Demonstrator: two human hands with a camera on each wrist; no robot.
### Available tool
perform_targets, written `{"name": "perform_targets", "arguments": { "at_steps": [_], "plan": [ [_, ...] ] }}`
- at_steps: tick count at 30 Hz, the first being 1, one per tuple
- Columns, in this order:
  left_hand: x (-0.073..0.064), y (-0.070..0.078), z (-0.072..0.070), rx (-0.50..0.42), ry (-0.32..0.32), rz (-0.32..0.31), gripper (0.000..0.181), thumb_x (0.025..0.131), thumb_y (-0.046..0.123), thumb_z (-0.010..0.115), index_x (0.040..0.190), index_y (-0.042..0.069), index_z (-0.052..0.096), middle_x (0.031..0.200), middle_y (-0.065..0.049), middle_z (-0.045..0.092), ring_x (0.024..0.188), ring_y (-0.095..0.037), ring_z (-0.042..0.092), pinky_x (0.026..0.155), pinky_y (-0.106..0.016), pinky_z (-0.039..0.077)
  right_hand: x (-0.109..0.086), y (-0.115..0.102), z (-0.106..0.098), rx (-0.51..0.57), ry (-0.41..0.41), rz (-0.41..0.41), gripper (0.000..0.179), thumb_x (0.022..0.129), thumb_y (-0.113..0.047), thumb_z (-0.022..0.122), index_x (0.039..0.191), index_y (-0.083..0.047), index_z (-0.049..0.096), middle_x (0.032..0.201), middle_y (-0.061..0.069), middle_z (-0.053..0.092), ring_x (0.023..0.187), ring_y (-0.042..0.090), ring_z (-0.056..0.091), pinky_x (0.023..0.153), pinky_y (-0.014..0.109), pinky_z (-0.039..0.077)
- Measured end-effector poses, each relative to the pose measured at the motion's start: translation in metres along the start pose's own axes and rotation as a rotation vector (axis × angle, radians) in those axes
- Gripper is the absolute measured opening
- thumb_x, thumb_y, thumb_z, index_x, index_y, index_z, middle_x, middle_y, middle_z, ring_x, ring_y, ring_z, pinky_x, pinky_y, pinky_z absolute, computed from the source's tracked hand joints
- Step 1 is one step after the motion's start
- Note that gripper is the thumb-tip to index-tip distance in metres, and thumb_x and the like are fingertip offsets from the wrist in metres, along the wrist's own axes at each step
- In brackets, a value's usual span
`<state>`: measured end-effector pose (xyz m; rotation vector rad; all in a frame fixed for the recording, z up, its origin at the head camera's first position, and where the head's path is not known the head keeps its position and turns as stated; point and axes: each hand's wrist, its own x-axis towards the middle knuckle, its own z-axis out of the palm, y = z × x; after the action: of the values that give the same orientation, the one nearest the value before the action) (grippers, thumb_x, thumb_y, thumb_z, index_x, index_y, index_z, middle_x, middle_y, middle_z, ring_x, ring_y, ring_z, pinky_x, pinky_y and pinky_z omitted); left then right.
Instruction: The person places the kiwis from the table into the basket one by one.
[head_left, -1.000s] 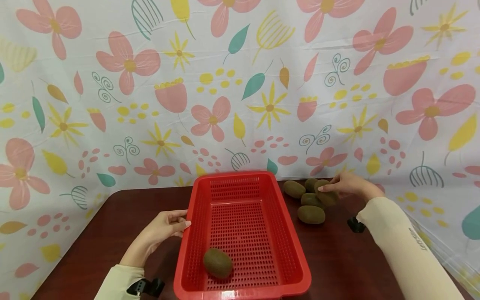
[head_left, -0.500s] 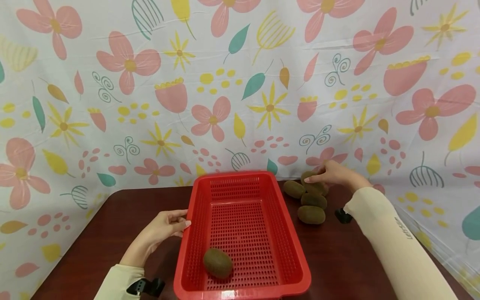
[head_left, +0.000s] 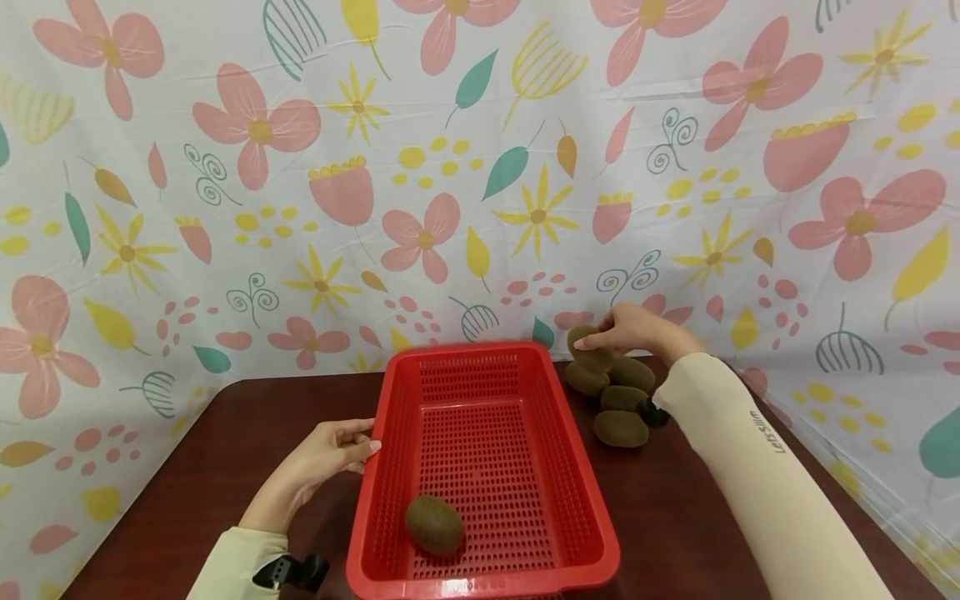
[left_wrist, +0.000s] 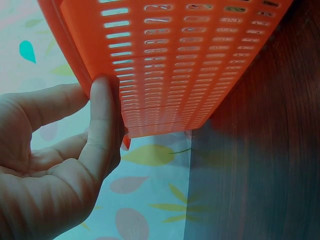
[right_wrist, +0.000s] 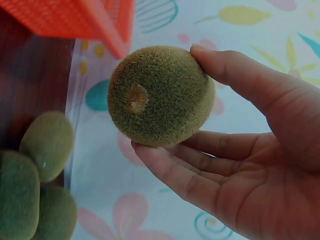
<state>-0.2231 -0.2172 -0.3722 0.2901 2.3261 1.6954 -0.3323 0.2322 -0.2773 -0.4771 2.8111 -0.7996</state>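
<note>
In the head view, my left hand [head_left: 330, 454] is at the left rim of a red plastic basket [head_left: 487, 467], and the left wrist view shows thumb and fingers pinching that rim. One brown fuzzy kiwi [head_left: 435, 526] lies inside, near the basket's front left corner. My right hand [head_left: 636, 327] grips another kiwi [head_left: 585, 348] between thumb and fingers, raised above the pile to the right of the basket. Seen close in the right wrist view, the held kiwi [right_wrist: 160, 97] has its stem end toward the camera.
Several kiwis [head_left: 621, 429] sit in a loose group on the dark wooden table [head_left: 697, 517], beside the basket's right far side. A white cloth with printed flowers [head_left: 540, 217] hangs close behind the table's back edge.
My right hand has lifted the kiwi from the pile and moved it left, toward the basket's far right corner. The left hand and the basket stay in place.
</note>
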Motion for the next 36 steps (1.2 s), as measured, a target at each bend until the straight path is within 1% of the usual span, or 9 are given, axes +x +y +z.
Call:
{"name": "perform_targets", "arguments": {
  "at_steps": [7, 11, 16, 18, 24, 26, 30, 33, 36],
  "plan": [
    [0.0, 0.001, 0.0, 0.002, -0.002, 0.0, 0.059, 0.094, 0.015, 0.062, 0.14, -0.013, 0.039, 0.095, -0.013, 0.063, 0.083, -0.024, 0.066, 0.076, -0.037, 0.057, 0.011, -0.024, 0.008, -0.007, 0.013, -0.027, 0.05, 0.084, -0.041, 0.073, 0.052, -0.014, 0.045, 0.047, -0.003, 0.04, 0.047, 0.011, 0.038, 0.052, 0.025, 0.036],
    [0.001, 0.001, 0.0, 0.003, -0.006, 0.0, 0.059, 0.095, 0.015, 0.062, 0.14, -0.013, 0.038, 0.094, -0.013, 0.063, 0.082, -0.024, 0.066, 0.076, -0.037, 0.057, 0.02, -0.036, 0.015, -0.013, 0.012, -0.062, 0.052, 0.084, -0.04, 0.073, 0.052, -0.016, 0.04, 0.048, -0.004, 0.037, 0.048, 0.01, 0.041, 0.053, 0.024, 0.037],
    [0.001, 0.001, 0.0, 0.005, -0.006, 0.0, 0.059, 0.095, 0.015, 0.062, 0.14, -0.013, 0.038, 0.094, -0.013, 0.063, 0.082, -0.023, 0.066, 0.076, -0.037, 0.057, 0.03, -0.051, 0.027, -0.053, 0.0, -0.113, 0.056, 0.084, -0.041, 0.073, 0.051, -0.017, 0.035, 0.047, -0.005, 0.03, 0.045, 0.008, 0.029, 0.051, 0.023, 0.032],
    [0.001, 0.001, 0.0, 0.005, -0.007, 0.0, 0.059, 0.095, 0.015, 0.062, 0.14, -0.013, 0.037, 0.094, -0.013, 0.063, 0.082, -0.023, 0.066, 0.076, -0.038, 0.057, 0.033, -0.057, 0.031, -0.046, -0.015, -0.127, 0.053, 0.084, -0.04, 0.073, 0.051, -0.017, 0.039, 0.047, -0.005, 0.033, 0.045, 0.008, 0.031, 0.05, 0.023, 0.035],
    [0.0, 0.002, 0.0, 0.004, -0.006, 0.002, 0.059, 0.095, 0.015, 0.062, 0.14, -0.013, 0.037, 0.095, -0.013, 0.062, 0.083, -0.024, 0.066, 0.076, -0.037, 0.057, 0.041, -0.077, 0.046, -0.037, -0.061, -0.152, 0.047, 0.085, -0.039, 0.072, 0.054, -0.015, 0.047, 0.049, -0.005, 0.035, 0.046, 0.008, 0.03, 0.049, 0.023, 0.031],
    [0.0, 0.002, 0.0, 0.007, -0.003, 0.003, 0.058, 0.095, 0.014, 0.061, 0.14, -0.013, 0.038, 0.095, -0.013, 0.062, 0.083, -0.024, 0.066, 0.076, -0.037, 0.057, 0.044, -0.083, 0.051, -0.036, -0.077, -0.154, 0.042, 0.085, -0.039, 0.072, 0.058, -0.012, 0.055, 0.05, -0.004, 0.042, 0.047, 0.008, 0.035, 0.049, 0.023, 0.034],
    [-0.001, 0.002, 0.0, 0.012, 0.001, -0.003, 0.058, 0.095, 0.014, 0.061, 0.141, -0.013, 0.037, 0.095, -0.013, 0.062, 0.083, -0.023, 0.066, 0.077, -0.037, 0.056, 0.047, -0.095, 0.062, 0.002, -0.113, -0.151, 0.034, 0.085, -0.036, 0.073, 0.071, -0.005, 0.07, 0.061, 0.001, 0.063, 0.055, 0.012, 0.056, 0.056, 0.024, 0.047],
    [-0.001, 0.002, 0.0, 0.007, -0.003, -0.01, 0.059, 0.095, 0.015, 0.061, 0.141, -0.013, 0.037, 0.096, -0.013, 0.062, 0.083, -0.023, 0.065, 0.077, -0.038, 0.056, 0.049, -0.103, 0.071, 0.033, -0.147, -0.152, 0.031, 0.085, -0.034, 0.073, 0.079, -0.003, 0.072, 0.069, 0.004, 0.068, 0.064, 0.017, 0.065, 0.061, 0.026, 0.053],
    [-0.001, 0.001, -0.001, 0.003, -0.01, -0.01, 0.06, 0.095, 0.016, 0.062, 0.141, -0.013, 0.036, 0.096, -0.013, 0.062, 0.083, -0.023, 0.066, 0.078, -0.039, 0.056, 0.051, -0.108, 0.081, 0.042, -0.174, -0.161, 0.03, 0.085, -0.032, 0.074, 0.083, -0.002, 0.072, 0.071, 0.004, 0.069, 0.067, 0.018, 0.066, 0.063, 0.027, 0.054]
  ]
}}
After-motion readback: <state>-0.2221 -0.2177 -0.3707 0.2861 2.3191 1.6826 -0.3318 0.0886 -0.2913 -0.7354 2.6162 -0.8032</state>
